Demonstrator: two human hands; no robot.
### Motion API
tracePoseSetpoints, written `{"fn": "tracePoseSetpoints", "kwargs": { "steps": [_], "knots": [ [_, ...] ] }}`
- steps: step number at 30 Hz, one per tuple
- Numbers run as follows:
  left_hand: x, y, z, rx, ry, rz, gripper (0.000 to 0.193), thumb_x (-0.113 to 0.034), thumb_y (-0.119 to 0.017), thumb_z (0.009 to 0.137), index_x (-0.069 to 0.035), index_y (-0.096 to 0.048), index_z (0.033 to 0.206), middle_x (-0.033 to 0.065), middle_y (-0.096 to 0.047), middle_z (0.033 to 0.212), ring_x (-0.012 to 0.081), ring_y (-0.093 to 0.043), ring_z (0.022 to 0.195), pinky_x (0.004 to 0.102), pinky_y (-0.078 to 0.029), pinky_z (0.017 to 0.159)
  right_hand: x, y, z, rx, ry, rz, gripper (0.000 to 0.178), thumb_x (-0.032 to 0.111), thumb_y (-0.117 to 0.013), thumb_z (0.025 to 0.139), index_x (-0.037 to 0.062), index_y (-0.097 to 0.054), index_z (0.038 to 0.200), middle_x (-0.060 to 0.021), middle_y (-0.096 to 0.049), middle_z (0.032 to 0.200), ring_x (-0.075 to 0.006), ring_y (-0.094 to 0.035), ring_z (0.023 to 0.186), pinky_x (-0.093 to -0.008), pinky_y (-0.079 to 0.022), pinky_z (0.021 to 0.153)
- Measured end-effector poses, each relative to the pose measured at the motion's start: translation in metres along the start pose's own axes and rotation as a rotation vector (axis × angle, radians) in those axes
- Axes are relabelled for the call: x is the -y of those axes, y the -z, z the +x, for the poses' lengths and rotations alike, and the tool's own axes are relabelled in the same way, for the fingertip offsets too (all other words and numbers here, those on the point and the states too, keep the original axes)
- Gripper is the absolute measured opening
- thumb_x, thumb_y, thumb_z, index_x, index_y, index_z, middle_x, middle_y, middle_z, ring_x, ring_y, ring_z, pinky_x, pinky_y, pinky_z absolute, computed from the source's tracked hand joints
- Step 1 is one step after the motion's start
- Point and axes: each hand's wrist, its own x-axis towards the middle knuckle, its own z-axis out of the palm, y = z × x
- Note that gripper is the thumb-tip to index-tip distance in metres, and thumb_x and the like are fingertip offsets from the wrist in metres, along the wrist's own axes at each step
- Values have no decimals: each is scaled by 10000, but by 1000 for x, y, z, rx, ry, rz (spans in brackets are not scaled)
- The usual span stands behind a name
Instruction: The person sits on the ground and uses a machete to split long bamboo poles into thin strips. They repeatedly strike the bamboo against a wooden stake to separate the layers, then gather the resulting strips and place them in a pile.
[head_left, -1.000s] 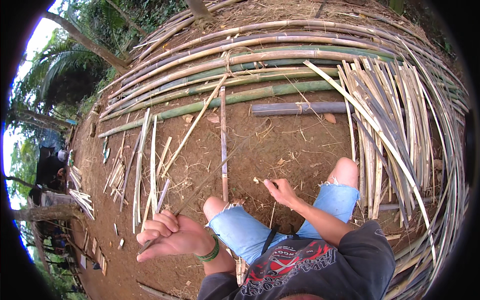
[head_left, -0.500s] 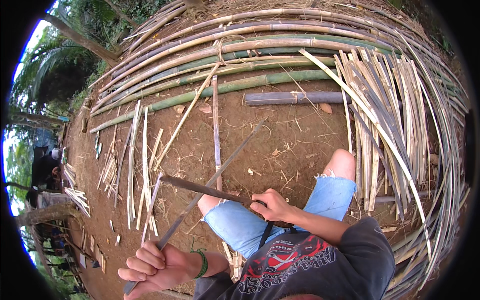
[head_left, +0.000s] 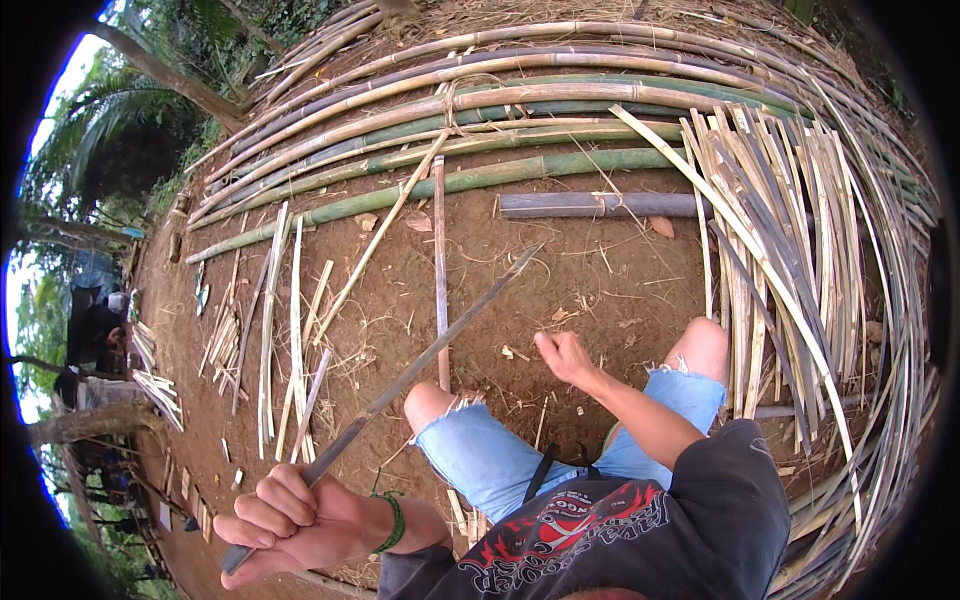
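Note:
My left hand (head_left: 300, 515) is closed around the near end of a long, thin, dark bamboo strip (head_left: 430, 345) at the lower left. The strip slants up and to the right over my left knee, and its tip ends above the bare dirt. A green band circles that wrist. My right hand (head_left: 563, 357) hovers over the ground between my knees, fingers loosely bent, with nothing visible in it and apart from the strip. I sit in torn blue denim shorts (head_left: 500, 460) and a dark printed shirt.
Long green and tan bamboo poles (head_left: 480, 110) are stacked across the back. Split pale strips (head_left: 790, 250) fan out on the right. Loose slats (head_left: 280, 320) lie on the dirt at left, a short dark pole (head_left: 600, 205) ahead. Another person (head_left: 95, 335) sits far left.
My left hand has pulled the strip back toward the lower left. My right hand has let go of the dark strip it held half a second ago and now hangs free.

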Motion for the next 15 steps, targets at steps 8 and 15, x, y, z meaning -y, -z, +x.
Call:
{"fn": "tracePoseSetpoints", "kwargs": {
  "steps": [8, 15],
  "knots": [
    [4, 2, 6, -63, -32, 23, 562, -622, -375, 994, -123, -335, 739, -31, -270, 542, 65, -211, 444, 232, -176, 424, -28, -20, 10, -5, 168, 120, 663, 560, -461, 988, 15, -561, 624, -61, -527, 528, -164, -511, 538, -392, -411, 557],
    [8, 2, 10, -47, -30, 46, 564, -616, -384, 994, -114, -355, 738, -28, -256, 543, 69, -200, 454, 230, -187, 428, -55, -3, 54, -63, -307, -72, 827, 663, -384, 962, -96, -696, 863, -310, -675, 822, -417, -680, 859, -489, -496, 787]
  ]
}}
